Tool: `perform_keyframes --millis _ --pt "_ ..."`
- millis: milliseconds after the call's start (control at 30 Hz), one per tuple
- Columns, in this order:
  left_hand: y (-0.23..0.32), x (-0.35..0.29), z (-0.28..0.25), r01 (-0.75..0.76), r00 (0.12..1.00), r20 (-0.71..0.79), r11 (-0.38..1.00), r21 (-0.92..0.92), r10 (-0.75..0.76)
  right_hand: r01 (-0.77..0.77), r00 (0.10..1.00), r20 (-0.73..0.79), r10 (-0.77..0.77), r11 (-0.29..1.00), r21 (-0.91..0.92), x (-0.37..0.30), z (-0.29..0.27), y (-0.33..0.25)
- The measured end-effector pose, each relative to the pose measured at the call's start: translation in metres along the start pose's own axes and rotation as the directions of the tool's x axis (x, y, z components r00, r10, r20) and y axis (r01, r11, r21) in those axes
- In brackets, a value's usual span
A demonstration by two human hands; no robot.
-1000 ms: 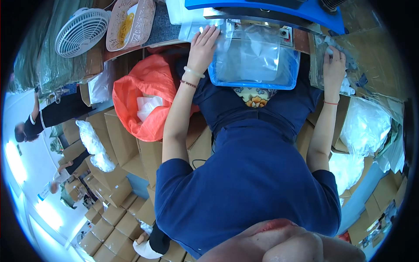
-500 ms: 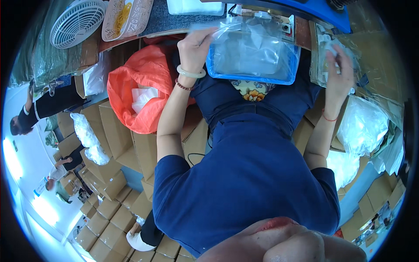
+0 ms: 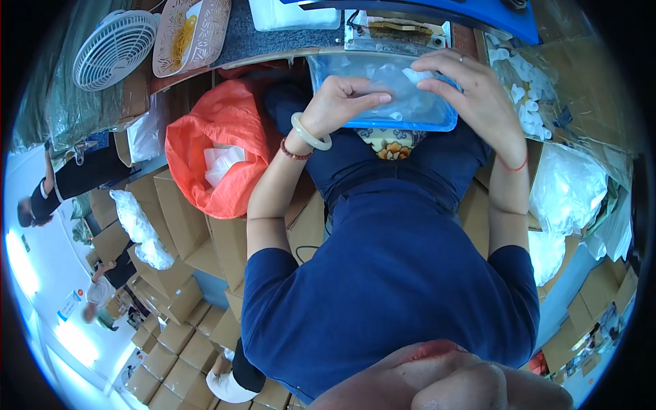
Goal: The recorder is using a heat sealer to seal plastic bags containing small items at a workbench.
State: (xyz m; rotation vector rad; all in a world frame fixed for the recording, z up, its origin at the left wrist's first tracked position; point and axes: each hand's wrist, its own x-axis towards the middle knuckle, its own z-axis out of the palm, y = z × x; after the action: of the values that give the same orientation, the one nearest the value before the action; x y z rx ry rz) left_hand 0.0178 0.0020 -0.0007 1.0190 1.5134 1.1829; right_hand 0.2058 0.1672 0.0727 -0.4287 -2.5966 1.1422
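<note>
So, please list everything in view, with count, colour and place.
Tray: one, blue, upper centre
Machine: one, blue, top edge
Flat package: one, white, on the grey worktop
Round grille: one, white, upper left
Openwork basket: one, pink, beside the grille
Thin strands: several, yellow, in the basket
Sack: one, red, left of the tray
Small pieces: many, white, upper right
Plastic bags: several, clear, right
Cartons: many, brown, lower left and right
Other people: at least three, dark or pale clothes, left
Shirt: one, dark blue, centre
Left hand: one, bare, over the tray's left side
Right hand: one, bare, over the tray, pinching a white piece
</note>
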Motion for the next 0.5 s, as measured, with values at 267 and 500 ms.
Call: perform_keyframes --millis 267,500 --pt "-0.041 0.038 0.010 0.240 0.970 0.125 0.758 -0.607 -0.208 -0.209 0.938 -0.279 0.205 0.978 0.016 0.001 0.014 0.058" --pt "-0.033 0.068 0.019 0.220 0.968 0.071 0.678 -0.701 -0.240 -0.386 0.853 -0.522 -0.010 0.662 -0.643 -0.043 0.002 0.131"
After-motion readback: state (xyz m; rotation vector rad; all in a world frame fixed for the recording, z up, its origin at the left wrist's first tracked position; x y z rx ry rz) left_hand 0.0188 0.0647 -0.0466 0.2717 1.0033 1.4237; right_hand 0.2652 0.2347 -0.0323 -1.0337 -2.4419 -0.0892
